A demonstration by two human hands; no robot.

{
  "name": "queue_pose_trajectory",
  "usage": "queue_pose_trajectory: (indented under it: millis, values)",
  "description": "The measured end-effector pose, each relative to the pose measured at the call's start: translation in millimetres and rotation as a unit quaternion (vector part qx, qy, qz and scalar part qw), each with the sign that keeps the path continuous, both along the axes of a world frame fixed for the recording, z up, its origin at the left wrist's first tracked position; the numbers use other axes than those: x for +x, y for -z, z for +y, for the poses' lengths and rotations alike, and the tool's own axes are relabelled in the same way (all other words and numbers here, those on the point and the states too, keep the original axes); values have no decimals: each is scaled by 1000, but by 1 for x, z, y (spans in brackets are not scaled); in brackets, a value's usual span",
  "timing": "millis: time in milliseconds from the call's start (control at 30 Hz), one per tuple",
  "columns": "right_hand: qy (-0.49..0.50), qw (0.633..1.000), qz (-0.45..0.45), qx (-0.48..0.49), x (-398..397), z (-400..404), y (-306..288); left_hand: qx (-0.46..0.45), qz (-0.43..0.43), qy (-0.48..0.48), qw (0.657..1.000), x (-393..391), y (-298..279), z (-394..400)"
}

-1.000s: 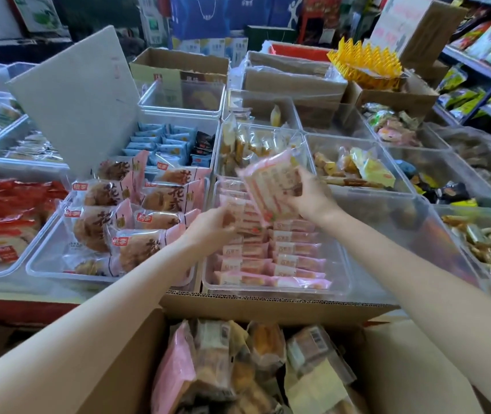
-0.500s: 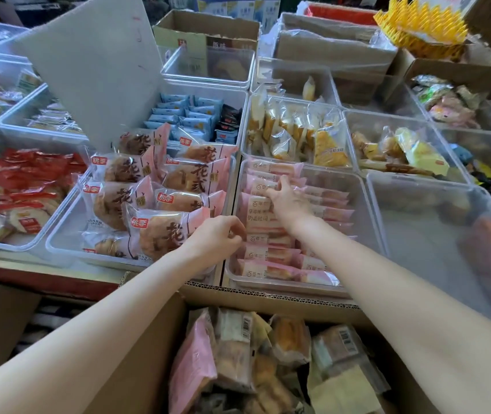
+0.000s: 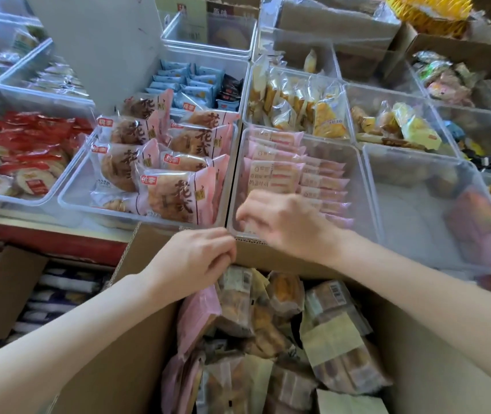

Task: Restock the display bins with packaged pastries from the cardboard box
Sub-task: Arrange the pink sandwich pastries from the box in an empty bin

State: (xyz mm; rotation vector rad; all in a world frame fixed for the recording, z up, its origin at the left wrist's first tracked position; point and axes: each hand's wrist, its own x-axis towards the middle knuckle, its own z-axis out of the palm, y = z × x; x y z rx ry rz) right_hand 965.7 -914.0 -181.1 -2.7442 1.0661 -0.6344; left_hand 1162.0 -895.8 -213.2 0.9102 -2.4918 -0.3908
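"花式" on pink pastry packets (image 3: 178, 189)

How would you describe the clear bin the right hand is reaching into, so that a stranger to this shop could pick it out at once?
Start at the open cardboard box at the bottom. Just beyond its far flap is a front row of clear bins; take the bin under the right hand. It alone holds slim pink packets laid in flat rows, unlike the big round pastries to its left.

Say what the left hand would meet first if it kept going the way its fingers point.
The left hand has curled fingers aimed right and slightly down, so probably the packaged pastries at the cardboard box's far end; depth is unclear.
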Motion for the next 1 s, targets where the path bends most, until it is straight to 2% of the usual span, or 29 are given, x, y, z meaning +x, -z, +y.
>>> queue_pose_trajectory:
  millis: [67,200,233,300,367,433,500,633,733,800,900,1000]
  values:
    - [-48,997,55,3,12,23,11,-20,-68,43,997,12,15,11]
    - [-86,974,185,95,27,50,45,-19,-260,74,963,33,56,26]
    - [-84,963,226,118,28,51,50,-22,-281,65,957,37,63,27]
    - [-53,944,286,154,27,51,54,-13,-263,64,963,40,66,28]
    - [-12,944,278,175,26,53,52,21,-263,76,962,34,62,30]
    - [11,938,281,202,25,55,51,63,-330,79,939,26,60,29]
    - [18,928,274,253,23,58,50,113,-347,86,927,16,52,28]
    - [67,906,171,381,11,49,26,238,-242,90,936,8,-2,0]
    - [102,850,62,513,-6,36,-8,337,-113,111,928,2,-57,-21]
    - [99,824,10,557,-22,31,-34,386,-14,93,918,-2,-84,-30]
    - [109,770,-104,620,-47,29,-61,446,127,84,882,-9,-106,-36]
    - [119,717,-204,656,-63,31,-69,515,253,78,815,-18,-106,-35]
